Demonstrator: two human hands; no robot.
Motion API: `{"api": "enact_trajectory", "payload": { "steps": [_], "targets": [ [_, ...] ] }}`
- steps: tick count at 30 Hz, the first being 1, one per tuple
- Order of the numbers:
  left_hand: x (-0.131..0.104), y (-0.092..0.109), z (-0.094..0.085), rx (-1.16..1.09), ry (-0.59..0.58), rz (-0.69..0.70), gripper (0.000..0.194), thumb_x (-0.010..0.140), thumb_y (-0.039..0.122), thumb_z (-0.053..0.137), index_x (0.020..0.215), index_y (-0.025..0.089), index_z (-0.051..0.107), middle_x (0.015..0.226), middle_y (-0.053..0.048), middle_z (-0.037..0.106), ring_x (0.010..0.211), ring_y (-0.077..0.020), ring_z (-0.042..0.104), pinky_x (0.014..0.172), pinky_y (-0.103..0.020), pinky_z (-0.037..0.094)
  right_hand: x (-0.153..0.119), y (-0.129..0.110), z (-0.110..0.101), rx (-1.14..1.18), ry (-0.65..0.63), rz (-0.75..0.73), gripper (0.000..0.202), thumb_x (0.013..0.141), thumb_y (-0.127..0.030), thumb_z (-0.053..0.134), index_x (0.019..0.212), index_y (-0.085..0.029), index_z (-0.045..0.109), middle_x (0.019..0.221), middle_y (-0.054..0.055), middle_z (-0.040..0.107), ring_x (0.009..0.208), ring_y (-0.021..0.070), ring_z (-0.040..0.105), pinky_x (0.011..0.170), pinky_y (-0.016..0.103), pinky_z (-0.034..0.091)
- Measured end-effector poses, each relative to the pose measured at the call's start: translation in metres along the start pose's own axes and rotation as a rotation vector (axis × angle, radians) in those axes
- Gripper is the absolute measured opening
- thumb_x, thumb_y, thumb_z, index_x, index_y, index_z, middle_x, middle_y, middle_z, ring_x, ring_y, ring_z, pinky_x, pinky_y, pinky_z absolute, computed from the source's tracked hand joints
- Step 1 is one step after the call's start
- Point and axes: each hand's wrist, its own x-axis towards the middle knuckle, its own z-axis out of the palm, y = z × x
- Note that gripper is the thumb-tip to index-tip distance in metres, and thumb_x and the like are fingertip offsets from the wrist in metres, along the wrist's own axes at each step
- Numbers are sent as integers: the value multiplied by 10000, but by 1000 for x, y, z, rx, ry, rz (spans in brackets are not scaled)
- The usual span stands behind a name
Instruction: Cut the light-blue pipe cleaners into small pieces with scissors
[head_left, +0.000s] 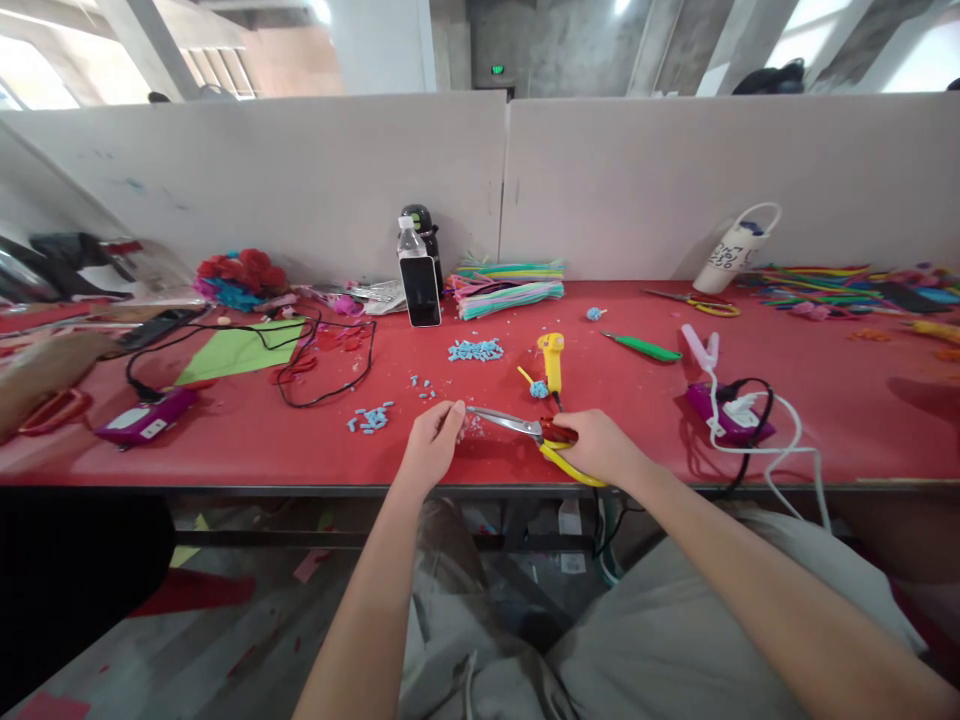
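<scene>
Over the red table (pixel 247 450), left fingers (pixel 453 416) press together, hiding anything between, while right fingers (pixel 583 428) clamp scissors (pixel 514 423).

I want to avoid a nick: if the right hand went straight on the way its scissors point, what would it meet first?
Most likely the left hand: the scissors in the right hand point toward its fingertips. They look very close; whether they already touch is unclear.
</scene>
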Motion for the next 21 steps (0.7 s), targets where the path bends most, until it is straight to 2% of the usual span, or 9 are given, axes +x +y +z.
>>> {"api": "enact_trajectory", "payload": {
  "steps": [21],
  "targets": [
    [0, 1, -1, 5, -14, 20, 378, 910, 434, 425, 645, 170, 478, 580, 27, 460, 573, -99, 448, 574, -220, 349, 2, 4, 2, -18, 0, 7, 199, 770, -383, 562, 680, -209, 598, 595, 15, 591, 535, 128, 481, 520, 239, 244]
  ]
}}
